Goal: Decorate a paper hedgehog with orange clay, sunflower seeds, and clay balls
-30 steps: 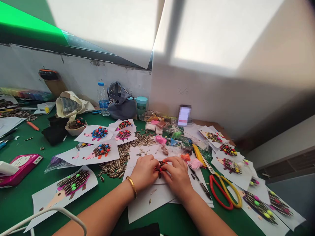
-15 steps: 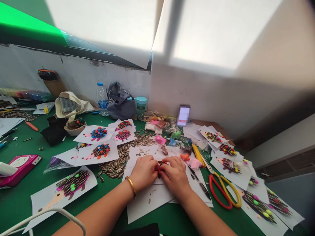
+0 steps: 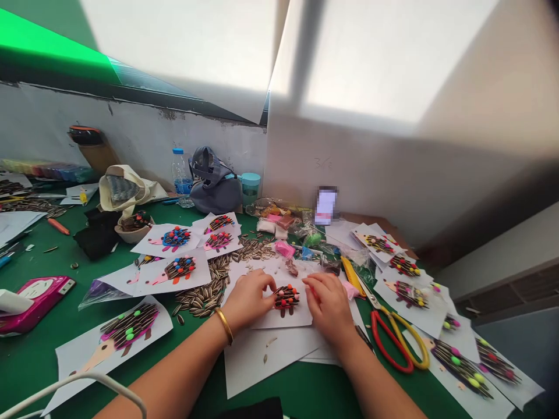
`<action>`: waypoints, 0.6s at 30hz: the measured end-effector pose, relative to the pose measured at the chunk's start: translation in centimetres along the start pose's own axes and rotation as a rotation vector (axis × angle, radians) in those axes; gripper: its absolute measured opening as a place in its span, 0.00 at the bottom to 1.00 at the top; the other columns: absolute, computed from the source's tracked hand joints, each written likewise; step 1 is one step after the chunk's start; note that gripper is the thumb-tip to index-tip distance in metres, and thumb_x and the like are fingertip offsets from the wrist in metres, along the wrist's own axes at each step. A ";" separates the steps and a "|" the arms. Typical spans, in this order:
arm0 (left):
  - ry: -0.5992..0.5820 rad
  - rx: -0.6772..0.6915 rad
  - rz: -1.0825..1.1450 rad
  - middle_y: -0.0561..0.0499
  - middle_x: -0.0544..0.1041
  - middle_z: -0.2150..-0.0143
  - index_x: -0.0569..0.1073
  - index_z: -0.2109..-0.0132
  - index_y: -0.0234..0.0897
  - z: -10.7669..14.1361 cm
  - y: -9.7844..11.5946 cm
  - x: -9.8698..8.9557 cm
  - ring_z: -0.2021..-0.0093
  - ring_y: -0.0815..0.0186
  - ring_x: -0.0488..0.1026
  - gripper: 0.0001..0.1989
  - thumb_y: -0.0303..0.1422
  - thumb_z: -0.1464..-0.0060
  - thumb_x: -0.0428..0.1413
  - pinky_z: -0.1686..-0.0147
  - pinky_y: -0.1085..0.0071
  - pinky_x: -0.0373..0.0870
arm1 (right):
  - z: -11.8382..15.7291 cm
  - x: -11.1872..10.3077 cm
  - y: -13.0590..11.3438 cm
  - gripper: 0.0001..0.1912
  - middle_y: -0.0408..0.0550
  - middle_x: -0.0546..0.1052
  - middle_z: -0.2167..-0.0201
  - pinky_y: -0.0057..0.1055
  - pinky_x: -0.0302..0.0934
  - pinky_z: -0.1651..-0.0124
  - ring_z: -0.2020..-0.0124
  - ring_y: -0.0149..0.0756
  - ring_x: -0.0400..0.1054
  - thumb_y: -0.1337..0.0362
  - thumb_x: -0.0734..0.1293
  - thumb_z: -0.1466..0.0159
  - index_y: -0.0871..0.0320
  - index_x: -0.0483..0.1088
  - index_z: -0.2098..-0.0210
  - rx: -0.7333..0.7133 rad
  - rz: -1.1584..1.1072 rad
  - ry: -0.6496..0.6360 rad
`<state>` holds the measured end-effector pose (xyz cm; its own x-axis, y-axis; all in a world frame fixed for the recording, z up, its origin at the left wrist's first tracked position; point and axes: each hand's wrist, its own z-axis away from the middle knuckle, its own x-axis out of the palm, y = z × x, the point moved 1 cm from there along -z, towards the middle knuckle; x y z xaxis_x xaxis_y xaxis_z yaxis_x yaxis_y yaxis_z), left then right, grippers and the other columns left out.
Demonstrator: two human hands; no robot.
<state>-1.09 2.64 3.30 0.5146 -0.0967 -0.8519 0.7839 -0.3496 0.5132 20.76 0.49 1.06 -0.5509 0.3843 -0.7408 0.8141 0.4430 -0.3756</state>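
A small hedgehog picture lies on a white sheet in front of me. Its back is striped sunflower seeds dotted with red, orange and pink clay balls, with brown feet below. My left hand is at its left edge, thumb and forefinger apart, covering the face end. On the other side, my right hand hovers with loosely curled fingers apart from the picture; I see nothing held in it. More white paper with a couple of loose seeds lies under the work.
A sunflower seed pile spreads to the left. Scissors and a yellow cutter lie right. Finished hedgehog cards flank both sides. Bagged clay, a phone, a bottle and a grey bag stand behind.
Both hands have parted from the hedgehog picture, the right one moving right and the left one slightly left. The seed back with its coloured balls now shows between them.
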 end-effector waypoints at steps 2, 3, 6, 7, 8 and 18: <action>0.032 -0.065 -0.065 0.51 0.73 0.63 0.75 0.64 0.41 -0.4 -0.7 -0.8 0.61 0.63 0.71 0.05 0.30 0.47 0.54 0.61 0.68 0.62 | -0.2 -0.5 0.7 0.11 0.50 0.75 0.55 0.41 0.55 0.48 0.52 0.43 0.64 0.65 0.61 0.33 0.56 0.74 0.56 0.038 0.047 -0.001; 0.042 -0.102 -0.114 0.50 0.74 0.61 0.75 0.64 0.41 -0.6 -1.0 -1.1 0.60 0.62 0.71 0.05 0.31 0.46 0.54 0.60 0.67 0.62 | -0.3 -0.7 1.0 0.11 0.49 0.75 0.56 0.41 0.55 0.49 0.52 0.43 0.64 0.65 0.62 0.34 0.55 0.75 0.57 0.057 0.077 -0.012; 0.012 -0.165 -0.227 0.49 0.74 0.57 0.76 0.61 0.42 -0.8 -1.9 -1.4 0.56 0.59 0.71 0.07 0.35 0.44 0.54 0.56 0.64 0.62 | -0.5 -1.1 1.3 0.09 0.47 0.76 0.56 0.41 0.53 0.51 0.52 0.44 0.64 0.63 0.64 0.35 0.52 0.77 0.60 0.110 0.168 -0.073; -0.001 -0.169 -0.251 0.49 0.74 0.56 0.76 0.59 0.43 -0.8 -2.0 -1.3 0.55 0.58 0.71 0.08 0.36 0.44 0.54 0.55 0.63 0.61 | -0.5 -1.1 1.3 0.09 0.47 0.76 0.56 0.41 0.53 0.52 0.52 0.44 0.64 0.62 0.65 0.35 0.51 0.77 0.61 0.125 0.187 -0.091; -0.011 -0.169 -0.271 0.48 0.74 0.55 0.76 0.57 0.43 -0.8 -2.1 -1.2 0.53 0.57 0.71 0.09 0.36 0.44 0.55 0.55 0.62 0.61 | -0.5 -1.1 1.2 0.08 0.47 0.76 0.57 0.41 0.52 0.52 0.52 0.44 0.64 0.62 0.65 0.35 0.50 0.78 0.61 0.136 0.199 -0.105; 0.018 -0.163 -0.320 0.47 0.73 0.54 0.75 0.57 0.42 -0.6 -2.2 -0.1 0.51 0.55 0.69 0.09 0.35 0.45 0.56 0.54 0.60 0.61 | -0.4 -0.1 0.8 0.15 0.44 0.71 0.46 0.42 0.50 0.46 0.44 0.44 0.58 0.67 0.65 0.36 0.42 0.76 0.55 0.111 0.227 -0.207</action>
<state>-2.63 4.01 2.38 0.2388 0.0106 -0.9710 0.9507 -0.2061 0.2316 21.40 1.12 1.00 -0.3135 0.2849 -0.9058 0.9331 0.2694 -0.2382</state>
